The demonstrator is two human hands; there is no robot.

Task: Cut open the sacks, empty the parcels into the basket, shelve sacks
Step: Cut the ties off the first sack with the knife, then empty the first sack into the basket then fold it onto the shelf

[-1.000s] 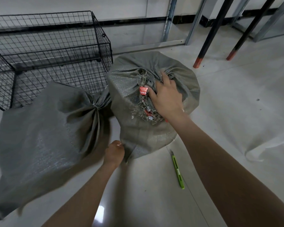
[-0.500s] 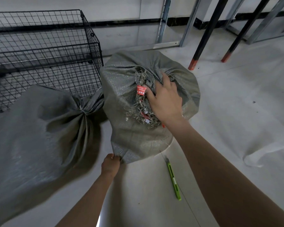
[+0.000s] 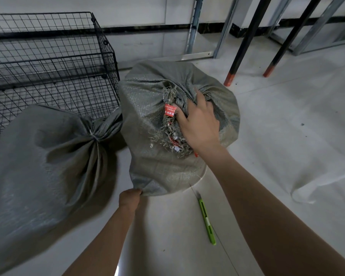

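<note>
Now grey woven sack beside wire basket: frayed tied mouth, red tag. Right hand clutches mouth; left hand pinches bottom corner.

Two black, red-tipped poles are slanting to the pale floor at upper right, silver metal framing standing behind.

The tied sack at nine o'clock and the wire basket at ten o'clock run off the left edge.
</note>
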